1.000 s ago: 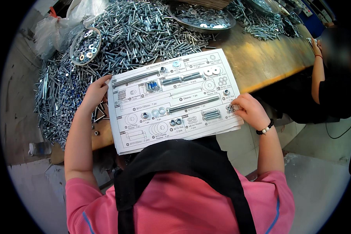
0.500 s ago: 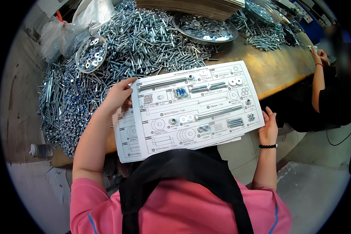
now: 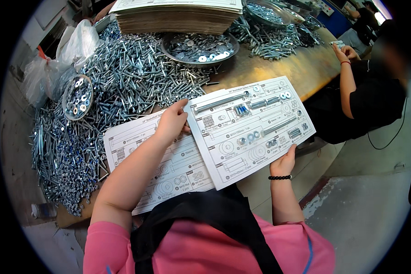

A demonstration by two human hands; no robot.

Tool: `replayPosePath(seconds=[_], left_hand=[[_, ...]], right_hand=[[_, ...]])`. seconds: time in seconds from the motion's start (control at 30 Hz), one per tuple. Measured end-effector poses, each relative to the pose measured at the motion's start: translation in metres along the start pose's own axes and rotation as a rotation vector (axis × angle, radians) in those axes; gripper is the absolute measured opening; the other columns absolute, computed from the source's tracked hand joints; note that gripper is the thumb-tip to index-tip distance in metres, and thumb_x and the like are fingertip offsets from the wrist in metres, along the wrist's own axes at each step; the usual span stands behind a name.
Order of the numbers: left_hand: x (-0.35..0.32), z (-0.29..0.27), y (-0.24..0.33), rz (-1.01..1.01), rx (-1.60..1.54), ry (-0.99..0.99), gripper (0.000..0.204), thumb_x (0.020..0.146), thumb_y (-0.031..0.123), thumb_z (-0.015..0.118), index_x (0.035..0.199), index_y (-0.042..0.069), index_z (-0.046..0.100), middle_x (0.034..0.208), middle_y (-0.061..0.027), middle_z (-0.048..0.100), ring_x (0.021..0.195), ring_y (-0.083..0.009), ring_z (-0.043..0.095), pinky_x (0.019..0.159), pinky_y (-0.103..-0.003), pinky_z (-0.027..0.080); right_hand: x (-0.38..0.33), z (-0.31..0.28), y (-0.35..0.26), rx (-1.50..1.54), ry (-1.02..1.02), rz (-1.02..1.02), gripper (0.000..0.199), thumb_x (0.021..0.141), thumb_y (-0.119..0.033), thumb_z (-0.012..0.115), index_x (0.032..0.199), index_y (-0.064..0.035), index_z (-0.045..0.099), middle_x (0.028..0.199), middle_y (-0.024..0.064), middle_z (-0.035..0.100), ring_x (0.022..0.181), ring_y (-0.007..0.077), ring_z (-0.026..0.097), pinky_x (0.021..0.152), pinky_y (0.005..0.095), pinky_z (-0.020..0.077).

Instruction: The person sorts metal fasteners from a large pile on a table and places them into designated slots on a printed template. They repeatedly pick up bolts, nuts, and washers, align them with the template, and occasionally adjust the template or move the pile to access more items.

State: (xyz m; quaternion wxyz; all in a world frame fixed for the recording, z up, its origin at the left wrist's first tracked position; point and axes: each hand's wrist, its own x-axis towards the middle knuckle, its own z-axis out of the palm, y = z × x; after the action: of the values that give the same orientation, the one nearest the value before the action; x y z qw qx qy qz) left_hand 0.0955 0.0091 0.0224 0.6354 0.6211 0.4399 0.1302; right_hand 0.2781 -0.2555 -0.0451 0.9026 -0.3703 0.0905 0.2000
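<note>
A printed white card (image 3: 213,155) is held between my two hands, its near-left corner tilted toward me. My left hand (image 3: 172,122) pinches the card's left edge near its far corner. My right hand (image 3: 285,160) grips the near-right edge from below, thumb on top. Fixed on the card are long bolts (image 3: 223,103), washers (image 3: 285,95), nuts and a small clear pack with blue pieces (image 3: 241,110). Beneath it, a second printed card (image 3: 123,132) with only drawings showing lies at the table's edge, partly hidden by my left forearm.
A large heap of bolts (image 3: 137,68) and nuts (image 3: 73,178) covers the table's left side. Washers fill a metal bowl (image 3: 164,43) and a smaller dish (image 3: 65,102). Stacked cards (image 3: 169,25) stand behind. To the right, another person's hands (image 3: 345,54) hold something small.
The held card has moved right, away from the card below, which now shows much more. My left hand has travelled right with it. The whole view has also shifted.
</note>
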Motion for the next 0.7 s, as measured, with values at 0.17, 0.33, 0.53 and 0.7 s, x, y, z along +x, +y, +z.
replayPosePath(seconds=[0.17, 0.33, 0.53, 0.7], left_hand=[[0.015, 0.039, 0.012, 0.037, -0.057, -0.035, 0.044, 0.085, 0.0, 0.044, 0.129, 0.003, 0.041, 0.08, -0.0054, 0.05, 0.055, -0.0113, 0.054, 0.049, -0.022, 0.048], [0.019, 0.068, 0.013, 0.123, -0.194, -0.09, 0.046, 0.085, 0.001, 0.047, 0.13, 0.003, 0.037, 0.086, -0.006, 0.051, 0.064, -0.012, 0.056, 0.057, -0.022, 0.05], [-0.001, 0.05, 0.008, 0.149, -0.077, -0.197, 0.045, 0.087, 0.002, 0.047, 0.131, 0.005, 0.036, 0.111, -0.009, 0.042, 0.091, -0.0173, 0.054, 0.07, -0.027, 0.052], [-0.022, 0.012, 0.001, 0.132, -0.123, -0.132, 0.044, 0.087, 0.001, 0.046, 0.13, 0.004, 0.037, 0.114, -0.009, 0.043, 0.091, -0.0168, 0.055, 0.072, -0.026, 0.052]], right_hand=[[0.03, -0.008, -0.005, -0.02, 0.084, -0.067, 0.045, 0.097, -0.029, 0.032, 0.13, 0.0005, 0.036, 0.13, 0.0108, 0.044, 0.115, 0.0259, 0.045, 0.096, 0.0381, 0.0374], [0.088, -0.018, -0.033, -0.019, 0.056, -0.061, 0.043, 0.096, -0.026, 0.032, 0.127, 0.0031, 0.04, 0.126, 0.0135, 0.047, 0.112, 0.0278, 0.048, 0.091, 0.0378, 0.041], [0.139, -0.008, -0.059, -0.01, 0.074, -0.036, 0.042, 0.095, -0.022, 0.033, 0.125, 0.0069, 0.04, 0.124, 0.0156, 0.048, 0.109, 0.0281, 0.05, 0.089, 0.0379, 0.0427], [0.186, -0.018, -0.065, -0.03, 0.027, -0.037, 0.041, 0.095, -0.021, 0.033, 0.124, 0.0068, 0.041, 0.121, 0.0159, 0.05, 0.108, 0.0292, 0.051, 0.089, 0.0391, 0.0431]])
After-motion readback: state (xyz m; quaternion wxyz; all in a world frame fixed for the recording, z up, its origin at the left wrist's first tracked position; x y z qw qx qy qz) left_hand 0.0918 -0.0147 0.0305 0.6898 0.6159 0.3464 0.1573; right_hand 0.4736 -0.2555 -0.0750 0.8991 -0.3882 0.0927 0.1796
